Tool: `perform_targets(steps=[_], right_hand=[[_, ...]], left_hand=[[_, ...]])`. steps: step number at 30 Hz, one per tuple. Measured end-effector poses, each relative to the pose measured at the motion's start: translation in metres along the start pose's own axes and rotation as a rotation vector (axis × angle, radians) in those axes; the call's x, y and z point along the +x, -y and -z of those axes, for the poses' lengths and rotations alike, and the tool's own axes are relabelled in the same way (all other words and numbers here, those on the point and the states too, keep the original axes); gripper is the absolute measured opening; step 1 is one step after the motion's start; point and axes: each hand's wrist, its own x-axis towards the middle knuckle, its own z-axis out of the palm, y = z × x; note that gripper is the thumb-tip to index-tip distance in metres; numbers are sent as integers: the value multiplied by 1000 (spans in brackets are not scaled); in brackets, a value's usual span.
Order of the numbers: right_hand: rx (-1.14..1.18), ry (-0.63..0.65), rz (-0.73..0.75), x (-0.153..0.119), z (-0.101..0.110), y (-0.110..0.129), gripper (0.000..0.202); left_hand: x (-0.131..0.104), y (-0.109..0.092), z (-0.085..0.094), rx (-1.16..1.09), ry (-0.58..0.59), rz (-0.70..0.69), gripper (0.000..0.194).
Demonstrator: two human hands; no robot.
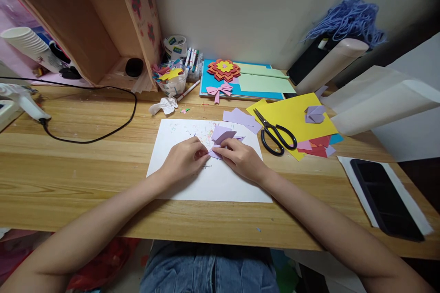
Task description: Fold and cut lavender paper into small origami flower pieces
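Note:
A piece of folded purple paper [222,134] lies over the white sheet [237,187] on the table, between my two hands. My left hand [184,158] pinches the paper's near left edge with thumb and forefinger. From the other side my right hand [242,158] has its fingers closed on the paper, the forefinger pressing on it. Part of the paper is hidden under the fingers. Just beyond, flat purple paper [242,120] overlaps the sheet's far edge. Black-handled scissors [275,132] rest to the right, partly on yellow paper [299,114].
A folded purple piece [315,114] sits on the yellow paper, with red scraps [318,146] below. At the back are a layered paper flower [224,70], a pink bow [220,91] and a cup of scraps [173,83]. A glue gun [25,100] with a looping cord stands left; a phone [387,199] right.

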Motion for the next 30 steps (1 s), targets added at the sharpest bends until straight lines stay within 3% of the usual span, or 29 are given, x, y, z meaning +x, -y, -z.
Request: perform_targets(steps=[6,17,30], right_hand=[[2,-5,0,1,1,1,24],[4,9,-9,1,1,1,25],[8,4,-6,0,1,1,26]], left_hand=[[0,-2,-1,-96,-20,62,11],[1,0,2,-90,0,51,11],[-1,2,-1,7,17,-81,20]])
